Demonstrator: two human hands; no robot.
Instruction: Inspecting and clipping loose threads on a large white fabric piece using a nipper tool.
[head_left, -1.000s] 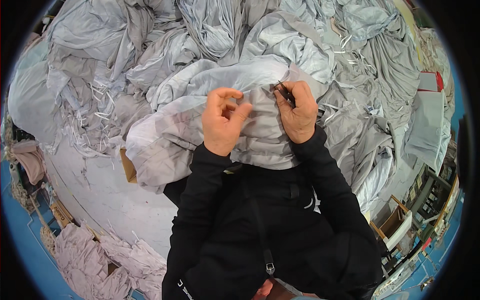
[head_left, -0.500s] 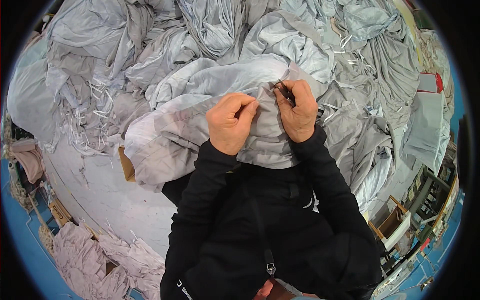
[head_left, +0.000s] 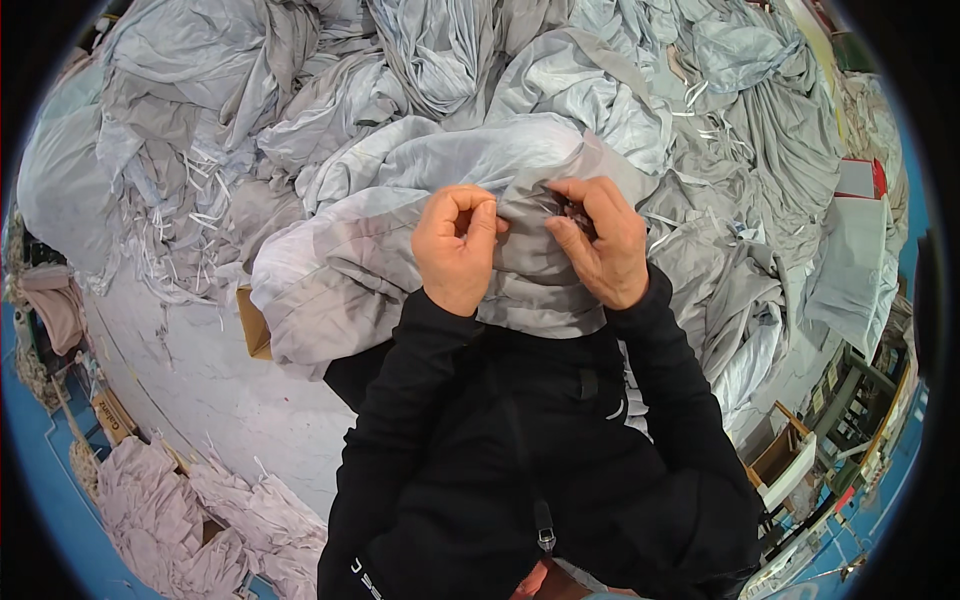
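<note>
Grey fabric lies under and between my hands; looks light, soft, limp, so I'd pinch a fold just beside the left hand. Its fingertips meet, can't tell on what; right hand grasps small dark tool.

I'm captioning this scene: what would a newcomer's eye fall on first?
Probably the rumpled heap of grey and pale-blue cloth filling the upper view. Then the left hand and right hand at the centre, the right one around a small, half-hidden dark object. A pinkish cloth pile lies at lower left.
</note>
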